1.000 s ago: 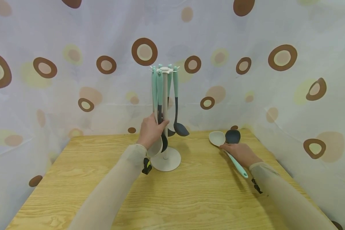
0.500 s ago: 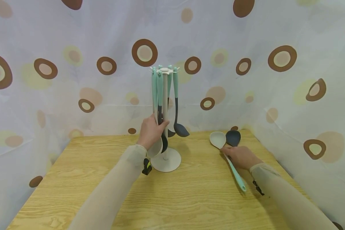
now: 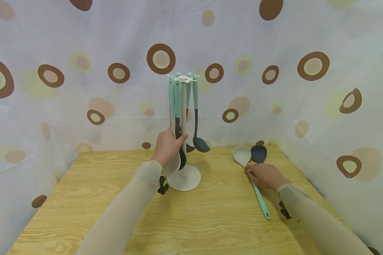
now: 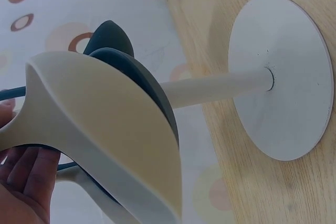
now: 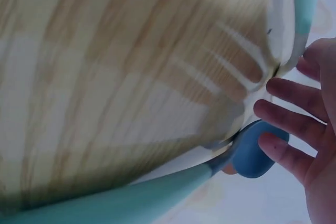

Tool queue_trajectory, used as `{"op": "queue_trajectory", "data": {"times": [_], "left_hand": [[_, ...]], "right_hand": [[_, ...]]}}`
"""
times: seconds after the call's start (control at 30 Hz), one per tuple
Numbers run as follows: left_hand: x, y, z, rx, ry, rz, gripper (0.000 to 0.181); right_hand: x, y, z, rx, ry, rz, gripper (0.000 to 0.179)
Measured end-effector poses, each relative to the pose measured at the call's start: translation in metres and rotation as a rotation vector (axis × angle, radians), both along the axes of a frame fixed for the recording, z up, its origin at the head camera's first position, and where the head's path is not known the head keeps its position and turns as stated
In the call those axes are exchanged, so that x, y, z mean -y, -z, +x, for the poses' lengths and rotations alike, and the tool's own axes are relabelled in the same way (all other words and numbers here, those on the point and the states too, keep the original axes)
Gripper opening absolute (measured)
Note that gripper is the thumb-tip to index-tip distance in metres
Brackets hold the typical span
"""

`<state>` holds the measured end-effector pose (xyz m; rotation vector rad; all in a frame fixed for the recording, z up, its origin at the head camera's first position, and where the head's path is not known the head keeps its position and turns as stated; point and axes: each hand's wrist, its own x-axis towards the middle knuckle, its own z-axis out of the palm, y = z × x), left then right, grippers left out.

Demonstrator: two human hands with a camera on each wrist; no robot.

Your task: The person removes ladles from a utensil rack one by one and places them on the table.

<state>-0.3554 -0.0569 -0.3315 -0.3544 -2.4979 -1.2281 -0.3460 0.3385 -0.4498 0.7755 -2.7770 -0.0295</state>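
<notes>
My left hand (image 3: 168, 146) grips the white utensil stand (image 3: 193, 178) around its post, among the hanging shafts; the thumb lies across the post. Beside that hand hang a white ladle (image 4: 113, 108) and a dark utensil (image 4: 149, 82) behind it. My right hand (image 3: 267, 176) pinches the neck of a white serving spoon (image 3: 242, 155) with a mint-green handle (image 3: 261, 202), which lies on the table at the right. In the right wrist view the other fingers (image 5: 291, 116) are spread apart. A dark spoon (image 3: 259, 153) lies alongside, its handle mostly hidden under that hand.
A dark ladle (image 3: 201, 144) hangs on the stand's right side, with several mint handles up at the hooks. The wooden table (image 3: 115, 198) meets a dotted cloth (image 3: 127, 99) at the back and right.
The white spoon's handle end has swung down and toward me, while its bowl has shifted only slightly. My right hand has moved a little nearer. The left hand keeps its grip on the stand.
</notes>
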Motion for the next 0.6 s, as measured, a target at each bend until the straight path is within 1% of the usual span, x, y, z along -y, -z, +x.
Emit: {"op": "queue_trajectory", "data": {"times": [0.13,0.2,0.27,0.47,0.6], "left_hand": [[0.0,-0.001,0.001,-0.005,-0.003,0.001,0.029],[0.0,-0.001,0.002,-0.001,-0.002,0.002,0.029],[0.0,-0.002,0.003,0.005,-0.002,0.002,0.029],[0.0,-0.001,0.002,0.004,-0.01,0.006,0.029],[0.001,0.0,0.001,-0.003,-0.006,0.004,0.029]], "right_hand": [[0.009,-0.006,0.003,-0.019,0.023,-0.012,0.018],[0.016,-0.01,0.005,-0.043,0.014,-0.026,0.017],[0.025,-0.015,0.007,-0.063,-0.004,-0.04,0.015],[0.056,-0.031,0.015,-0.162,-0.087,-0.067,0.01],[0.075,-0.038,0.02,-0.173,-0.113,-0.087,0.011]]}}
